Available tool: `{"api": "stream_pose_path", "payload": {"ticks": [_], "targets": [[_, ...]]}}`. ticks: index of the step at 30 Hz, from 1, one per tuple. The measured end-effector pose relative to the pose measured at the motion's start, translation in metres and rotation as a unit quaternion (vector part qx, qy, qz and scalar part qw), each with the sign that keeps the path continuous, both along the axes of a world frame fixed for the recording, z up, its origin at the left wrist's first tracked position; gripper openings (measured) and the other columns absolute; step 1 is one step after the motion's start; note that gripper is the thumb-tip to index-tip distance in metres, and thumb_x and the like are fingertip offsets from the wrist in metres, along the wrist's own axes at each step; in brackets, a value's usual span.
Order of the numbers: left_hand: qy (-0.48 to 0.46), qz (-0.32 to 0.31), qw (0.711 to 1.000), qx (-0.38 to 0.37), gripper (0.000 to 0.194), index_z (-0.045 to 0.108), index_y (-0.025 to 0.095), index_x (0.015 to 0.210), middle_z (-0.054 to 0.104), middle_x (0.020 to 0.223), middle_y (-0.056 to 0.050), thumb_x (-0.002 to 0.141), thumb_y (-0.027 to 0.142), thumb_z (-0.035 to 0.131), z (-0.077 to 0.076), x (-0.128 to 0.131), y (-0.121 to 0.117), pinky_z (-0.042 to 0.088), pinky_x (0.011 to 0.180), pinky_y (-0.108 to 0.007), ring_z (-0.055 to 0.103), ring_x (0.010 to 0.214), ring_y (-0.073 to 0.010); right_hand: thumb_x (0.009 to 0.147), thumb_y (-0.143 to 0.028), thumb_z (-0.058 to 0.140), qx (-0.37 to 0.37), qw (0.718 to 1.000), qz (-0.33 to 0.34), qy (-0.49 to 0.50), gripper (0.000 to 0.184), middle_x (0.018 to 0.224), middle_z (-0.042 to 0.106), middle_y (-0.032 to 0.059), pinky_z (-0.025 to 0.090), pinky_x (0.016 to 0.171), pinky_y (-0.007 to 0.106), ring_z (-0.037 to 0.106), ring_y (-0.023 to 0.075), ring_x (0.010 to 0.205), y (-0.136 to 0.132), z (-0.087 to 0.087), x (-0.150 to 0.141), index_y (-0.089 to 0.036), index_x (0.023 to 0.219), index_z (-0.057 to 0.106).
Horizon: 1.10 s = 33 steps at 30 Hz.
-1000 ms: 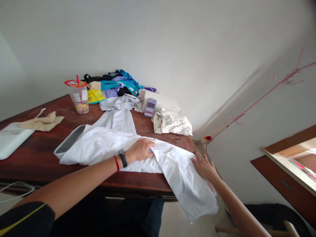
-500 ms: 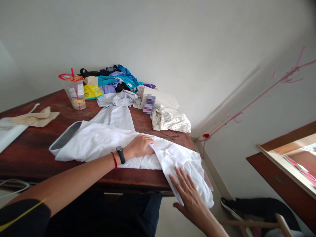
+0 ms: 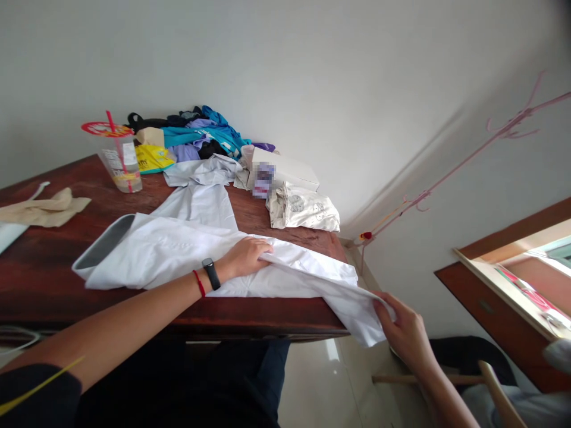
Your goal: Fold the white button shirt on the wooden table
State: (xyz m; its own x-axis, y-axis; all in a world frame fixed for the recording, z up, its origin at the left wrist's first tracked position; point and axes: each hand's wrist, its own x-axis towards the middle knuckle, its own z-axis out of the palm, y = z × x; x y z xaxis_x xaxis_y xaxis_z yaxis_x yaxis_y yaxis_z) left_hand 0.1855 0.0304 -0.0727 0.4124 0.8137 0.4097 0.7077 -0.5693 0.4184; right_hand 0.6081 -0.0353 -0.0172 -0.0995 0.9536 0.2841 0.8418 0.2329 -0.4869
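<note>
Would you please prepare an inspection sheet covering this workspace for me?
Surface: dark wooden table, surface partly covered.
Job's things: white garment, laid along the front; one end extends past the table's right corner.
Clutter: lidded cup, piled clothes, yellow packet, white box, printed cloth, tan cloth.
Hands: left hand rests on the garment; right hand pinches its far-right end.
Cables: white cable at lower left; its ends cannot be made out.
Surroundings: pale wall behind, pink rack at right.
</note>
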Motion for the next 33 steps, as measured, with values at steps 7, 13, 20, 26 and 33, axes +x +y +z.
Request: {"api": "stream_pose_path", "payload": {"ticks": [7,13,20,26,33], "targets": [[-0.006,0.052,0.998,0.042,0.023,0.074,0.02,0.096,0.077,0.1,-0.008,0.094,0.042,0.07,0.0,-0.001,0.001,0.048,0.094,-0.037,0.069,0.101,-0.0261,0.074,-0.064,0.073,-0.04,0.969,-0.056,0.237,0.056,0.086,0.076,0.0082,0.052,0.054,0.027,0.067,0.0207,0.067,0.068,-0.001,0.023,-0.018,0.106,0.072],[-0.021,0.191,0.981,0.01,0.022,0.074,0.022,0.099,0.078,0.096,-0.005,0.094,0.043,0.068,0.006,-0.011,0.003,0.048,0.082,-0.032,0.07,0.091,-0.0239,0.076,-0.062,0.072,-0.071,0.968,-0.051,0.236,0.052,0.075,0.072,0.0036,0.047,0.056,0.026,0.061,0.0174,0.064,0.115,-0.03,0.038,-0.015,0.097,0.071],[-0.014,0.212,0.973,-0.093,0.026,0.075,0.023,0.096,0.076,0.082,-0.004,0.092,0.048,0.069,0.021,-0.028,0.005,0.045,0.069,-0.028,0.07,0.08,-0.0241,0.08,-0.065,0.063,-0.107,0.981,-0.04,0.159,0.053,0.067,0.069,0.0027,0.045,0.059,0.028,0.059,0.0187,0.062,0.159,-0.062,0.037,-0.013,0.089,0.073],[-0.029,0.193,0.979,-0.058,0.023,0.072,0.021,0.096,0.073,0.095,-0.005,0.092,0.043,0.07,0.012,-0.036,0.01,0.046,0.07,-0.028,0.068,0.084,-0.0212,0.076,-0.06,0.061,-0.1,0.989,-0.033,0.099,0.048,0.077,0.075,0.0087,0.048,0.068,0.032,0.066,0.0254,0.076,0.19,-0.073,0.034,-0.015,0.082,0.075],[-0.008,0.189,0.98,-0.057,0.022,0.073,0.022,0.096,0.075,0.1,-0.006,0.093,0.043,0.069,0.011,-0.035,0.007,0.047,0.076,-0.029,0.07,0.09,-0.0231,0.079,-0.071,0.062,-0.194,0.96,-0.073,0.189,0.057,0.068,0.071,0.0069,0.047,0.056,0.031,0.064,0.0234,0.063,0.163,-0.07,0.035,-0.016,0.088,0.074]]}}
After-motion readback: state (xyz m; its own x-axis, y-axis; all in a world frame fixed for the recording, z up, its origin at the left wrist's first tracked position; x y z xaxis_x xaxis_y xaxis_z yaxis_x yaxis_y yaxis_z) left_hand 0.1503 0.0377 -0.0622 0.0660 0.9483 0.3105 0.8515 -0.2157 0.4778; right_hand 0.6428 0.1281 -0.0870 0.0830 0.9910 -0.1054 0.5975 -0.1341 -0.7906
